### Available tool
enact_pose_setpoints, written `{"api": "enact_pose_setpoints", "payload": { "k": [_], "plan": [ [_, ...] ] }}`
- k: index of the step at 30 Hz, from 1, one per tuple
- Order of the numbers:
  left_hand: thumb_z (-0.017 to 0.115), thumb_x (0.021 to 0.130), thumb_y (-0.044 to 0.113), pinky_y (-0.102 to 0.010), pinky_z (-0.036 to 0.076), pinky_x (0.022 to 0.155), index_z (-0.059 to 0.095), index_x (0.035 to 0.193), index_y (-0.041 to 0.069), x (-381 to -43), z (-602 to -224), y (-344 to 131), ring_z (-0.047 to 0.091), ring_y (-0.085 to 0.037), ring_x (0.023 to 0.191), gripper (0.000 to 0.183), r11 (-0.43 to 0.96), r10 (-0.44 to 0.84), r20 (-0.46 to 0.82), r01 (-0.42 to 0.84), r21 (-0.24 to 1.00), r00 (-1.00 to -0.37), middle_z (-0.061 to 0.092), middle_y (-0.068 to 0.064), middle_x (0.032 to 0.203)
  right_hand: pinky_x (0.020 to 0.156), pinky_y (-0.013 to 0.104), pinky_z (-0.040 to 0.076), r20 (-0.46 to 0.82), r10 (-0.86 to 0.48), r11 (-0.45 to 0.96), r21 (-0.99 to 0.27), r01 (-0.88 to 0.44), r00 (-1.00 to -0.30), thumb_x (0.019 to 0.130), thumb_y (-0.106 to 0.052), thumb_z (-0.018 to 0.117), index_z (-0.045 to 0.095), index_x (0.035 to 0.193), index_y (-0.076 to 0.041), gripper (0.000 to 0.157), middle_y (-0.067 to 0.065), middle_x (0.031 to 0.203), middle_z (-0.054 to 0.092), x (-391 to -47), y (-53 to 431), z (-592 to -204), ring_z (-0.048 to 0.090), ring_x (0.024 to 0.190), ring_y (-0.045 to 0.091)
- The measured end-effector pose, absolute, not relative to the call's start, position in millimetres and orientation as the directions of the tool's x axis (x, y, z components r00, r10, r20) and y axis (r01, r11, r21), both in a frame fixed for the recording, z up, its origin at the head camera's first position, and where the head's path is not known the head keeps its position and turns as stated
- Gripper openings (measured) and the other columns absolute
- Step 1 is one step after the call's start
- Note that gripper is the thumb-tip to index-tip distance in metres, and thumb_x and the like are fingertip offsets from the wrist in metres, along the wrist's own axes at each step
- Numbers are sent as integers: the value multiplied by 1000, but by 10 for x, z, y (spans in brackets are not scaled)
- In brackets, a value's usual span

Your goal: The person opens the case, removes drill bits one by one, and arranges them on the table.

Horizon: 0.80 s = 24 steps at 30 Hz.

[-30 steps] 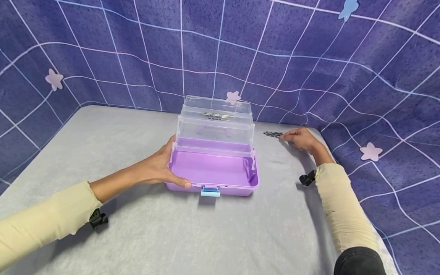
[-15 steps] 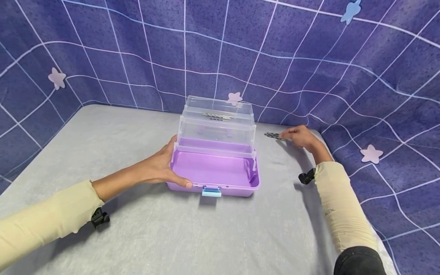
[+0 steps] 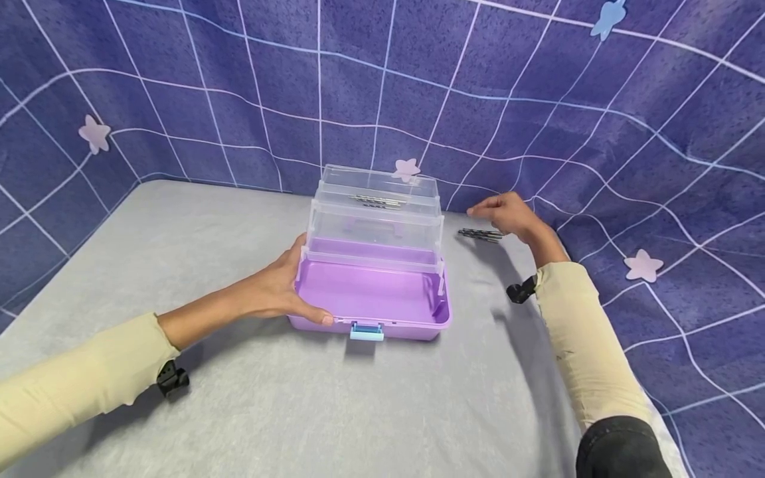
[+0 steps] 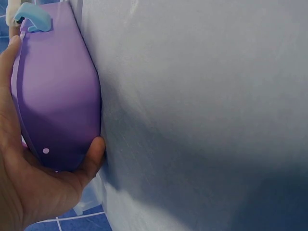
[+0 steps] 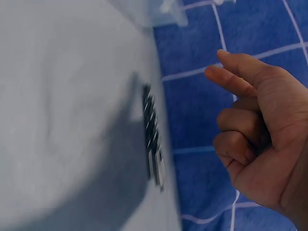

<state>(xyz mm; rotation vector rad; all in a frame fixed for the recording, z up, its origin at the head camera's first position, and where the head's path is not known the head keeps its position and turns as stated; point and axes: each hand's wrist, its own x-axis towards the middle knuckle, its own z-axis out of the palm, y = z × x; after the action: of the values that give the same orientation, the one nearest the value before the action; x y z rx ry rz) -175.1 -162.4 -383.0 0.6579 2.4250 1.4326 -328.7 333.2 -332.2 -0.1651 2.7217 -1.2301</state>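
A purple toolbox (image 3: 370, 292) stands open, its clear tiers raised at the back. My left hand (image 3: 277, 285) grips its left end, thumb along the front rim; the left wrist view shows a fingertip at the bottom edge of the purple wall (image 4: 62, 82). Several drill bits (image 3: 382, 202) lie in an upper clear tray. To the right of the box, a small bundle of drill bits (image 3: 481, 235) rests on the table. My right hand (image 3: 505, 214) hovers just behind and above it, thumb and index finger close together, other fingers curled (image 5: 240, 125). Whether something thin lies between those fingertips cannot be seen.
Grey cloth covers the table (image 3: 382, 411). A blue curtain with a white grid (image 3: 382, 79) hangs along the back and both sides, near the right hand. A light blue latch (image 3: 367, 331) sticks out from the toolbox front.
My right hand has lifted off the drill bits on the table and moved back and slightly left. My left hand keeps its grip on the toolbox, which stays in place.
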Motion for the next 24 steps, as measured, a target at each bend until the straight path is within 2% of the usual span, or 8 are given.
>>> {"api": "enact_pose_setpoints", "payload": {
  "k": [3,7,9,12,19,24],
  "plan": [
    [114,64,35,-61,51,121,8,178,30,-1754,-3826,-1626,61,-37,139,155,411,501,18,256,875,-865,49,-12,163,56,25,39,-41,-166,653,-753,-79,-985,102,-33,85,84,128,-2,41,-16,61,58,-3286,3170,-3231,42,55,4],
    [114,64,34,-61,51,121,8,178,30,-1754,-3825,-1625,61,-37,140,156,405,504,19,255,878,-863,48,-11,164,79,24,51,20,-177,650,-748,-132,-984,102,-34,86,87,123,-5,36,-15,91,81,-3297,2967,-3130,62,83,5],
    [114,64,34,-62,51,121,9,178,30,-1755,-3824,-1620,61,-38,140,155,403,505,21,257,878,-863,49,-11,163,95,25,53,53,-189,643,-748,-164,-981,102,-33,85,87,122,-5,35,-12,103,85,-3310,2877,-3092,67,102,7],
    [114,64,34,-62,51,121,10,178,29,-1755,-3828,-1620,61,-38,140,154,404,503,21,257,878,-864,49,-11,163,106,31,52,105,-202,627,-750,-211,-974,101,-31,85,87,120,-5,32,-9,107,87,-3332,2754,-3036,69,112,10],
    [113,65,36,-64,50,122,8,178,30,-1747,-3820,-1633,60,-38,141,155,422,500,12,256,870,-866,47,-13,165,104,26,52,170,-228,583,-765,-274,-959,100,-24,85,88,117,-5,26,-14,102,86,-3373,2507,-2939,72,109,5],
    [113,65,36,-64,50,122,7,179,30,-1746,-3827,-1633,61,-38,141,156,429,495,4,248,868,-869,47,-14,164,95,27,52,158,-272,583,-758,-293,-949,99,-21,87,89,114,-5,22,-7,102,87,-3420,2343,-2935,70,100,9]
  ]
}}
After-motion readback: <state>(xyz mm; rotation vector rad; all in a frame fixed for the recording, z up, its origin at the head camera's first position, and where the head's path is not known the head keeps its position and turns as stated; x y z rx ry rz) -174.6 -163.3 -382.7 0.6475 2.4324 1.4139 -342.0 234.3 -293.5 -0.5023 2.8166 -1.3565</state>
